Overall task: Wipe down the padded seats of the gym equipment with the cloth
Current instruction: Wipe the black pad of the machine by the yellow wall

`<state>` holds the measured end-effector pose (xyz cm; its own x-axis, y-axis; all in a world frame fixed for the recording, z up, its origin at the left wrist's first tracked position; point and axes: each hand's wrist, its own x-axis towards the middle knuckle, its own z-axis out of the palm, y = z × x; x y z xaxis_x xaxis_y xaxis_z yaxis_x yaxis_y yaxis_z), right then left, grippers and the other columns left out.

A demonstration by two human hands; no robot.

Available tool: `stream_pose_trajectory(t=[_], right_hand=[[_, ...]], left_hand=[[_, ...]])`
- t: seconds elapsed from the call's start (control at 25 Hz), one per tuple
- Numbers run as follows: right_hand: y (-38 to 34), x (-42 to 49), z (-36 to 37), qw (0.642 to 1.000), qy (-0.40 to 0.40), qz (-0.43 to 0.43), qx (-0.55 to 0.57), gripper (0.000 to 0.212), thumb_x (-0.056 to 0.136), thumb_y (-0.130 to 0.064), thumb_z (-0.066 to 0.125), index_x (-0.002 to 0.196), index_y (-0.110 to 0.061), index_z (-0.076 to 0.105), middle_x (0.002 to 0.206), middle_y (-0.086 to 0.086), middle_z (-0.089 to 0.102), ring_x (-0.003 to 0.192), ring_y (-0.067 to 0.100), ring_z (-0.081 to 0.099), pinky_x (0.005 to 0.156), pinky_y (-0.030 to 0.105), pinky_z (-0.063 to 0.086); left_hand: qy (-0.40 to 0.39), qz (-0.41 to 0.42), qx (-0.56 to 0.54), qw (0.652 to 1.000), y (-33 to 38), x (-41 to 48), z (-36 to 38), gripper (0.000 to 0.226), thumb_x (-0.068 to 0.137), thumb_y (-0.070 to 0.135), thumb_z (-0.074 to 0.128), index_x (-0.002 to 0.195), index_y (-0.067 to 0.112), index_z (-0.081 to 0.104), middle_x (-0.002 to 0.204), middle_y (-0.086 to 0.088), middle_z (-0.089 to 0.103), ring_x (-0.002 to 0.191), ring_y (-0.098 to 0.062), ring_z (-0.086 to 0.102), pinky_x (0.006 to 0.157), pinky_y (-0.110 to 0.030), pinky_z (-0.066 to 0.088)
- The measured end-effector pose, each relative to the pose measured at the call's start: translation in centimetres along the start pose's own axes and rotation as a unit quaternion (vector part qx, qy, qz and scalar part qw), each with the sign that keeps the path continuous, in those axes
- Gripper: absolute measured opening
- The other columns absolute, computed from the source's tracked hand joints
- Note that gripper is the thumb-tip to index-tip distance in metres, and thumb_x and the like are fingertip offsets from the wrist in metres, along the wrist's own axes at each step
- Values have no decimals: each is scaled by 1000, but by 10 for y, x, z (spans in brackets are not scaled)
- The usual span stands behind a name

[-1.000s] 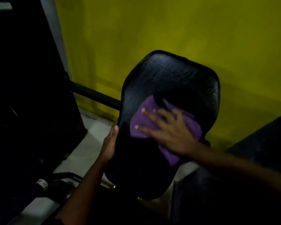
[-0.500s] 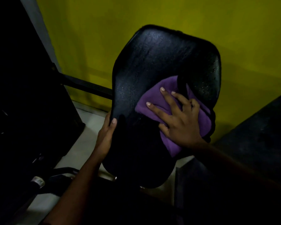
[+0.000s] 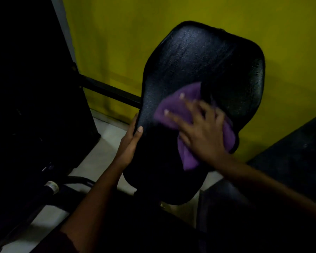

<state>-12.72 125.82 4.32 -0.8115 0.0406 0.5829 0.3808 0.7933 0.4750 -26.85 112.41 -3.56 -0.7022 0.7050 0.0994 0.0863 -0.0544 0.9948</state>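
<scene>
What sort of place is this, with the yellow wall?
Likely a gym: a black padded seat, a dark metal bar beside it, another dark pad at right, and a right hand pressing a purple cloth on it.

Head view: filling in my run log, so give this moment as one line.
phase: wiping | right hand: presses purple cloth on padded seat | left hand: grips seat's left edge
</scene>
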Motion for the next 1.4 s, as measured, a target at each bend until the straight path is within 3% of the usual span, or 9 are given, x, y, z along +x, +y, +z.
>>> stream_pose_trajectory(t=[0.16,0.32,0.48,0.56,0.68,0.8,0.96,1.08,1.4], right_hand=[[-7,43,10,999,-24,37,4,68,75,-47,50,140,-45,27,154,2,26,123,27,25,92,44,20],[-44,9,26,999,-17,-29,-3,68,76,-50,47,141,-42,28,152,2,30,122,26,30,92,46,23],[-83,-27,40,997,-2,-71,22,66,77,-49,49,140,-38,34,149,2,35,120,23,35,90,44,27],[-101,-57,52,995,12,-96,29,64,75,-47,50,138,-36,40,146,2,41,120,22,37,89,43,30],[-131,-104,64,991,4,-130,38,52,79,-43,50,130,-37,52,140,-1,46,118,19,42,88,43,35],[-141,-119,55,986,11,-123,111,32,92,-32,41,117,-41,60,138,-5,48,105,19,47,82,40,38],[-55,-73,12,997,21,-38,59,53,73,-41,45,126,-46,41,144,-7,40,109,23,40,85,42,27],[-6,-52,8,1000,0,12,28,61,74,-43,53,133,-47,38,149,-3,35,119,24,34,89,43,24],[-54,-106,33,999,36,35,15,61,71,-45,57,131,-47,44,143,-7,36,114,19,40,87,40,30]], left_hand=[[7,-24,-49,998,-21,-12,-4,74,75,80,36,139,45,35,145,19,41,135,-3,38,116,-42,28],[11,-40,-133,990,-34,-23,-3,58,93,58,29,143,29,35,146,6,43,135,-10,41,116,-44,28],[15,-51,-197,979,-32,-25,-6,51,101,35,8,147,19,23,124,6,56,104,3,63,84,-15,51],[12,-47,-196,979,-32,-25,-6,51,100,35,8,146,21,24,120,0,58,94,0,67,76,-15,54],[18,-58,-164,985,-33,-23,-11,59,94,56,26,146,28,27,139,-7,49,112,-10,60,94,-26,51],[2,-68,-78,995,-35,-27,-11,76,75,74,43,140,38,35,142,9,46,131,-10,45,113,-42,34],[26,-69,-49,996,-39,-34,-6,74,74,72,42,140,39,35,144,12,44,132,-8,43,115,-44,32],[36,-56,-23,997,-40,-33,-4,71,74,69,40,140,42,34,143,12,45,131,-8,43,113,-41,34],[62,-57,-77,993,-68,-42,-1,66,83,56,40,142,28,35,138,3,50,122,-10,52,107,-39,41]])
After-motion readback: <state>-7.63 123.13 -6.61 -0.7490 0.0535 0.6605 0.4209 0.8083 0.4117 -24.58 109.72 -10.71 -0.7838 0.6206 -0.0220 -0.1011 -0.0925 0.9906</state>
